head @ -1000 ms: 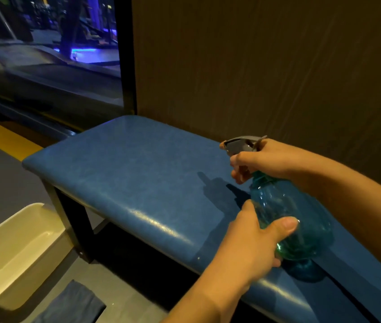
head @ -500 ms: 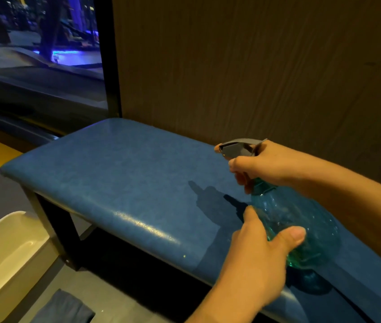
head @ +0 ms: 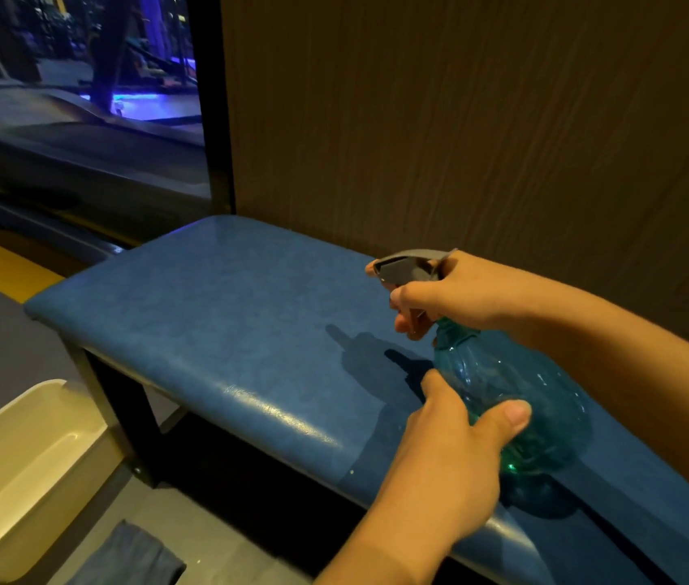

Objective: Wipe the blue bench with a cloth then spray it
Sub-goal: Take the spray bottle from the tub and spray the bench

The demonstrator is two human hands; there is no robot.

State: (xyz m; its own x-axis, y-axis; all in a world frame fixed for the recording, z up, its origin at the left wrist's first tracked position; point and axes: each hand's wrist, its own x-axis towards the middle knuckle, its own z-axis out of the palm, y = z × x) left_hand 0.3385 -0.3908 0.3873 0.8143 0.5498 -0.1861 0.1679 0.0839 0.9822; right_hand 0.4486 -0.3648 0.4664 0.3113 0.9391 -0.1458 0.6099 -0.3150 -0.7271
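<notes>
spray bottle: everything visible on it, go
The spray bottle has a round, ribbed body of see-through teal plastic and a grey trigger head whose nozzle aims left along the blue bench. It stands upright or slightly tilted at the bench's near edge; whether its base touches the seat cannot be told. The right hand wraps its neck, fingers at the trigger. The left hand cups its body, thumb across the front. Fill level unclear.
</notes>
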